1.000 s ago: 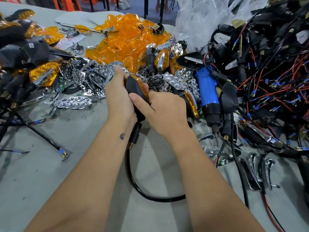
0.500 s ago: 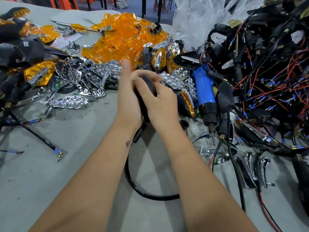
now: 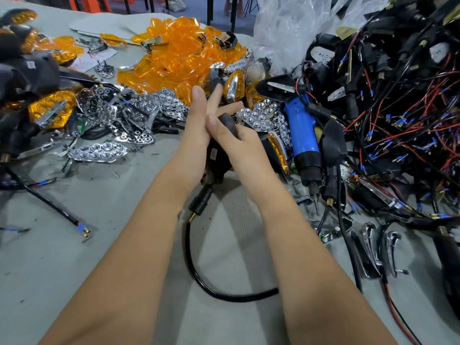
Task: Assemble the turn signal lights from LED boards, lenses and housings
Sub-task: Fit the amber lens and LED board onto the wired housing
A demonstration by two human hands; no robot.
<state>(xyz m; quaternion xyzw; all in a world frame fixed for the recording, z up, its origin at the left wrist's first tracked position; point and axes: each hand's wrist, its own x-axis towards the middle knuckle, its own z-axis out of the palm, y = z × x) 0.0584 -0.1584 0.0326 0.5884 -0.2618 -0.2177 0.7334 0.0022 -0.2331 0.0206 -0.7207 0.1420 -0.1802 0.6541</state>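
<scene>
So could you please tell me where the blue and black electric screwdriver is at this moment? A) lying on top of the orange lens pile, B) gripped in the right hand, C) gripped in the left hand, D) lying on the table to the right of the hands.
D: the blue and black electric screwdriver lies among parts to the right of both hands, which are on the black turn signal housing.

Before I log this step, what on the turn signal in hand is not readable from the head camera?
- Lens face of the turn signal: hidden, head view, by the left hand and right hand pressed against it.
- Label on its black housing: too small.
- Its cable: far end behind the right forearm.
</scene>
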